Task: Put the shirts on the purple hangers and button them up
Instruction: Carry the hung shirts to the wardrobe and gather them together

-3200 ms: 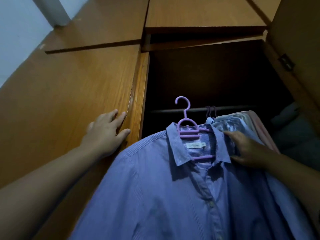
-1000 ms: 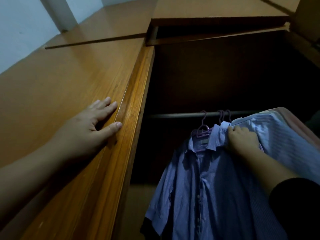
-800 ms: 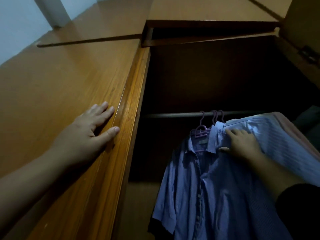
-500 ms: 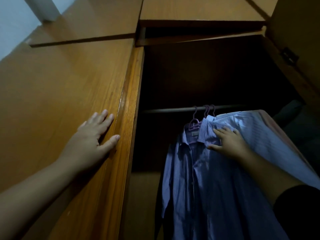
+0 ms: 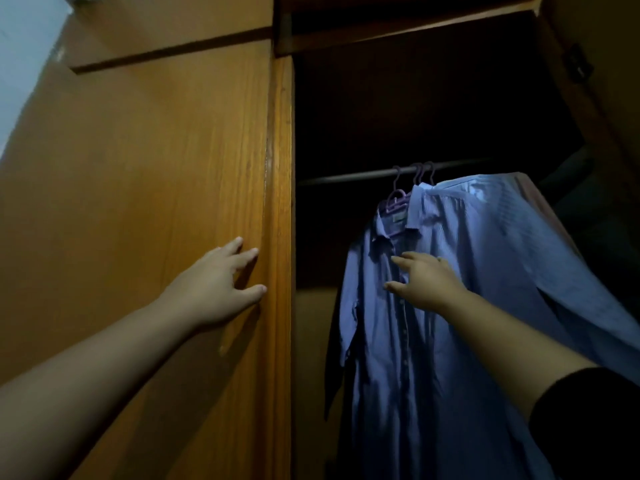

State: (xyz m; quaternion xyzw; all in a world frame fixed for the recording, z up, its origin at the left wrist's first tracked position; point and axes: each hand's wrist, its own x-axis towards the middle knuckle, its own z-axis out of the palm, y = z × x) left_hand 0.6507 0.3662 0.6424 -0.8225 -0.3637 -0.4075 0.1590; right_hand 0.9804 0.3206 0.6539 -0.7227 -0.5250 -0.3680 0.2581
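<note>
- While the wardrobe stands open, the head view shows the left hand (image 5: 221,289) flat on the wooden door (image 5: 156,202), close to the door's edge. Its fingers (image 5: 247,254) are straight and a little spread, and they hold nothing. I think the hand rests there to keep the door from swinging, or to steady the person.
- On the other side, the right hand (image 5: 424,282) reaches to the front of the blue striped shirt (image 5: 398,358). Its fingers are loose and a bit apart. They touch the cloth near the line of buttons, just under the collar, and do not pinch it. It looks like the hand is smoothing the shirt or checking the buttons.
- This shirt is the task's thing. It hangs on a purple hanger (image 5: 394,199), and the hanger's hook sits over the dark rail (image 5: 346,176) inside the wardrobe. The front looks closed, but it is too dark to be sure of every button.
- Just to its right hangs a second blue shirt (image 5: 502,237). More purple hooks (image 5: 424,169) sit on the rail beside the first one, so the shirts are packed close together.
- Behind the second shirt, a pinkish edge of more clothing (image 5: 540,202) peeks out. I cannot tell what it is.
- Judging by this, the hanging step looks done for this shirt.
</note>
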